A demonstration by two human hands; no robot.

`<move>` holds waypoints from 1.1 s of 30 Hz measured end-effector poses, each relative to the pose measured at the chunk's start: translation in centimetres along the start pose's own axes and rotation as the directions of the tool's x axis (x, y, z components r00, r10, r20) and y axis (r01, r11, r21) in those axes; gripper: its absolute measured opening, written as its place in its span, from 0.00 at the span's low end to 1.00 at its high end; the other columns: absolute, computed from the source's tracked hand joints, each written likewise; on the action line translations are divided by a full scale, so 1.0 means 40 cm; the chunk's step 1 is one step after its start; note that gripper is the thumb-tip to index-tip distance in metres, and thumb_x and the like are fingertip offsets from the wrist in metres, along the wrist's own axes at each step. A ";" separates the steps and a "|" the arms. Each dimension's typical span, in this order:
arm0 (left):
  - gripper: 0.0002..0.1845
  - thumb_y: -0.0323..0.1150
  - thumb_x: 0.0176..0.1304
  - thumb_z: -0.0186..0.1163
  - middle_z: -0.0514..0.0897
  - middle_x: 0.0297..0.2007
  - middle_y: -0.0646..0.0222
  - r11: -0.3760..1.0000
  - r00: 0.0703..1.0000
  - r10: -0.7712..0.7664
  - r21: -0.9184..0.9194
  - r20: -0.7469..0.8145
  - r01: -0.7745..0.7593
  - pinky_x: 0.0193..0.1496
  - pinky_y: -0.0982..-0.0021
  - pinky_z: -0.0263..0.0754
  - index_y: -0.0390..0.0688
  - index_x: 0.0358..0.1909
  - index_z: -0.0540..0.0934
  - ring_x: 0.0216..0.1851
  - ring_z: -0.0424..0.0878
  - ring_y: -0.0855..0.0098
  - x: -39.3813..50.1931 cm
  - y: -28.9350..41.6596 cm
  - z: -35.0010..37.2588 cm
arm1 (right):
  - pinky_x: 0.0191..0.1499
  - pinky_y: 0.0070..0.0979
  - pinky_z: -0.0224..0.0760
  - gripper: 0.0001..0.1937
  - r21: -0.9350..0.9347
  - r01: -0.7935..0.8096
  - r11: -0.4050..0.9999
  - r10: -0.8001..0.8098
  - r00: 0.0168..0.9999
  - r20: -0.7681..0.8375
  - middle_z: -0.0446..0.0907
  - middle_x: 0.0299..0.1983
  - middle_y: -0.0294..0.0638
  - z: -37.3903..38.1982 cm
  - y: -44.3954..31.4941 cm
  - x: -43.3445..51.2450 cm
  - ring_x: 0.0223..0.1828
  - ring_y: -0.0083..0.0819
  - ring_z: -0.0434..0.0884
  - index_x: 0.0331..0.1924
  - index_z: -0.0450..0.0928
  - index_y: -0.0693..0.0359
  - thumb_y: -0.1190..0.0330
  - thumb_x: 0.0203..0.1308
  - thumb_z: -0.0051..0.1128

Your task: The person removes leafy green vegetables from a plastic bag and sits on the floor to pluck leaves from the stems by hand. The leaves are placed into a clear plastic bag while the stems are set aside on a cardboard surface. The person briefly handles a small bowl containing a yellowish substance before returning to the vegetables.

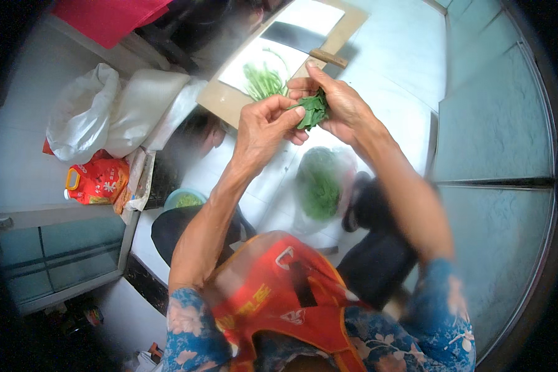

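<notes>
A small bunch of dark green leaves (pixel 314 111) is held between my two hands. My left hand (pixel 265 128) pinches its near side between thumb and fingers. My right hand (pixel 344 107) grips the far side, thumb raised and fingers curled partly behind the leaves. Just beyond my hands, pale green stems (pixel 264 81) lie on a tan-edged board (pixel 218 100) with a bright white surface. A cleaver (pixel 294 36) rests across that board, its wooden handle (pixel 328 58) pointing right. Below my hands, a clear plastic bag of leafy greens (pixel 321 186) sits on the floor.
A light blue basin (pixel 167 200) with cut greens stands by my left knee. White sacks (pixel 81 118) and a red jug with a yellow handle (pixel 100 181) are at the left. Frosted glass panels (pixel 493 125) line the right side. My dark shoe (pixel 351 214) is beside the bag.
</notes>
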State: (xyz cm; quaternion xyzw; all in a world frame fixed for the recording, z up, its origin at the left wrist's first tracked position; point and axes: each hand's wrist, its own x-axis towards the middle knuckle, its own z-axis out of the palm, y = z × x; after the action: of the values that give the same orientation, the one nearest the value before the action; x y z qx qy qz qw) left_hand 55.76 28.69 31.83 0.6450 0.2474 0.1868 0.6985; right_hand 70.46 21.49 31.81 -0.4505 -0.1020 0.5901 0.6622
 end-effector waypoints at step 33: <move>0.13 0.35 0.65 0.60 0.81 0.33 0.70 0.981 0.990 -0.070 -0.187 -0.123 0.047 0.32 0.79 0.74 0.35 0.43 0.78 0.30 0.78 0.81 -0.002 -0.052 -0.108 | 0.20 0.13 0.57 0.07 -0.562 0.177 0.808 -0.176 0.983 0.056 0.73 0.17 0.29 0.064 0.010 0.010 0.18 0.13 0.67 0.35 0.80 0.64 0.68 0.59 0.62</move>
State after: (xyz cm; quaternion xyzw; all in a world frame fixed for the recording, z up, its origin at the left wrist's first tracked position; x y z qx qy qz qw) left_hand 53.03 31.95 29.56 0.5570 0.2926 0.2294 0.7427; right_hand 68.61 23.00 32.83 -0.6143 -0.3137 0.4696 0.5511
